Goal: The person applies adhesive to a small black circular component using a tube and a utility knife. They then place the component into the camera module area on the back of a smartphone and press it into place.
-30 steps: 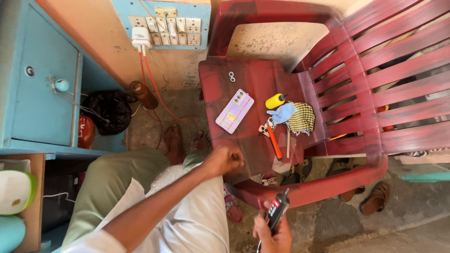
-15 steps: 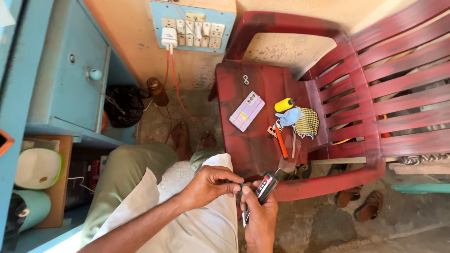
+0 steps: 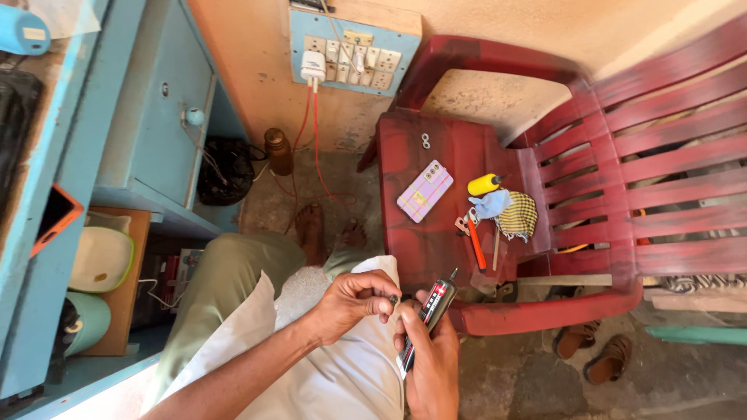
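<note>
My left hand (image 3: 354, 303) has its fingers curled almost closed, thumb and forefinger pinching a small dark part (image 3: 393, 299) at the tips; what the part is, I cannot tell. My right hand (image 3: 428, 358) is wrapped tight around a black pen-shaped tool (image 3: 429, 311) with a red band, its thin tip pointing up and away toward the chair. The two hands are touching, just above my lap, where a white cloth (image 3: 327, 373) lies over my knees. Just beyond the tool's tip is the front edge of a red plastic chair (image 3: 436, 155). On its seat lie a phone (image 3: 425, 190) face down in a pale checked case, a yellow bottle (image 3: 484, 184), a blue rag (image 3: 492, 204), a checked cloth (image 3: 517, 216) and an orange-handled tool (image 3: 475, 247). Farther off, a wall socket panel (image 3: 350, 50) holds a white plug (image 3: 313, 66) with red wires, and a blue cabinet (image 3: 156, 117) stands to my left.
</note>
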